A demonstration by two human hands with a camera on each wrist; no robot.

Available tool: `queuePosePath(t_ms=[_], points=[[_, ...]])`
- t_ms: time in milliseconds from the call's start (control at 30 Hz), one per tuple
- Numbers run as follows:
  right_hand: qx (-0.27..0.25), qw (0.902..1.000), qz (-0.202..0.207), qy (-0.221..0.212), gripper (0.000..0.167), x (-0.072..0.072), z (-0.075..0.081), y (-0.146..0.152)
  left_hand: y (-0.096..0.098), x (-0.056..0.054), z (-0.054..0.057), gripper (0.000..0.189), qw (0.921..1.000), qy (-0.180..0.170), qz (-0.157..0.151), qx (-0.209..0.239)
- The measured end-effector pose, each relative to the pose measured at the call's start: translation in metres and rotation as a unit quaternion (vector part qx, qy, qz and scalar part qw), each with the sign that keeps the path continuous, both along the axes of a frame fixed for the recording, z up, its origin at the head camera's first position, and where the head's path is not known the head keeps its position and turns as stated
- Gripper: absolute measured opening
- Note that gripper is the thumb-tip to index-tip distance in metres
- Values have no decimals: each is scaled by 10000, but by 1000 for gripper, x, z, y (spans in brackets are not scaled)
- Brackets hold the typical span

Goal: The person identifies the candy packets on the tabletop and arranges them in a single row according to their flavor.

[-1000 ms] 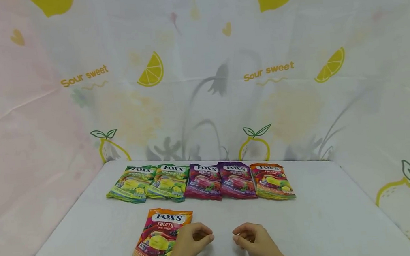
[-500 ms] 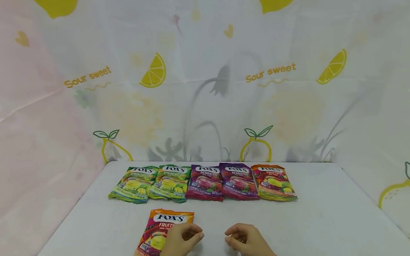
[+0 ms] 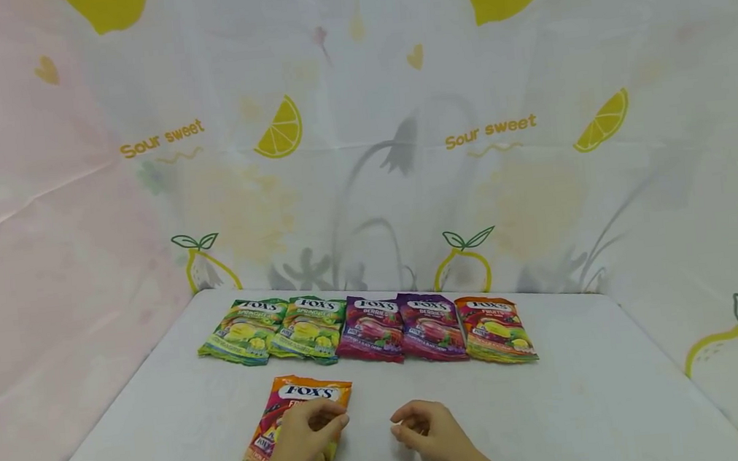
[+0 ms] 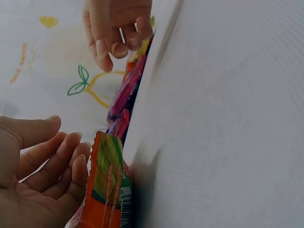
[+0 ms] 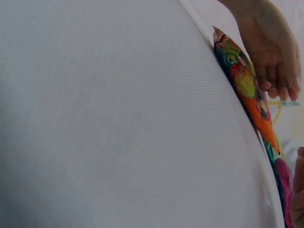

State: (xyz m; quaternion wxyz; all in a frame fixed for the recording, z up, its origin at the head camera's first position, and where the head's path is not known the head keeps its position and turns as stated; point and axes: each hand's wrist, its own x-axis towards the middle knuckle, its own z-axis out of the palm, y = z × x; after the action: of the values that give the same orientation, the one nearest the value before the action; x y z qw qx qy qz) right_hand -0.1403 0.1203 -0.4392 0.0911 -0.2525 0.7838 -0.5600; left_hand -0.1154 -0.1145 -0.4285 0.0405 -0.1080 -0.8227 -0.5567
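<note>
My left hand [image 3: 302, 441] hovers over the near orange-and-red Fox's Fruits candy bag [image 3: 273, 414], its fingers loosely bent with a gap to the thumb. In the left wrist view the bag's orange end [image 4: 107, 180] lies just beside and below that hand [image 4: 42, 175], and nothing is between the fingers. To the right, over the white table, my right hand [image 3: 433, 433] is held with relaxed, bent fingers and holds nothing. In the right wrist view the same bag [image 5: 244, 83] lies flat beneath the left hand [image 5: 270, 52].
Along the back of the table [image 3: 593, 386] lies a row of candy bags: two green Springtea-like bags [image 3: 244, 333] [image 3: 308, 329], two purple Berries bags [image 3: 371, 329] [image 3: 431, 326], and one orange Fruits bag [image 3: 496, 329]. A lemon-print cloth [image 3: 367, 209] stands behind.
Both hands have drifted left. The left hand now covers more of the near candy bag. The view has shifted slightly, and the bags have kept their places.
</note>
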Motion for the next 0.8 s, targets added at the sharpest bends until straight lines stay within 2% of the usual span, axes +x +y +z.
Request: queuePosePath(t_ms=[167, 367, 500, 600, 800], points=[[-79, 9999, 82, -123, 22, 0, 0, -6, -9, 2, 0, 15, 9998, 15, 193, 32], [-116, 9995, 144, -273, 22, 0, -3, -15, -17, 6, 5, 17, 9984, -121, 540, -88], [-140, 9993, 240, -262, 23, 0, -4, -20, -19, 10, 9, 18, 9970, -260, 724, -52], [-150, 9992, 290, -216, 23, 1, -5, -24, -21, 12, 10, 17, 9961, -220, 851, -70], [-256, 9987, 415, -131, 22, 1, -7, -33, -26, 12, 10, 15, 9912, -271, 1285, -166]])
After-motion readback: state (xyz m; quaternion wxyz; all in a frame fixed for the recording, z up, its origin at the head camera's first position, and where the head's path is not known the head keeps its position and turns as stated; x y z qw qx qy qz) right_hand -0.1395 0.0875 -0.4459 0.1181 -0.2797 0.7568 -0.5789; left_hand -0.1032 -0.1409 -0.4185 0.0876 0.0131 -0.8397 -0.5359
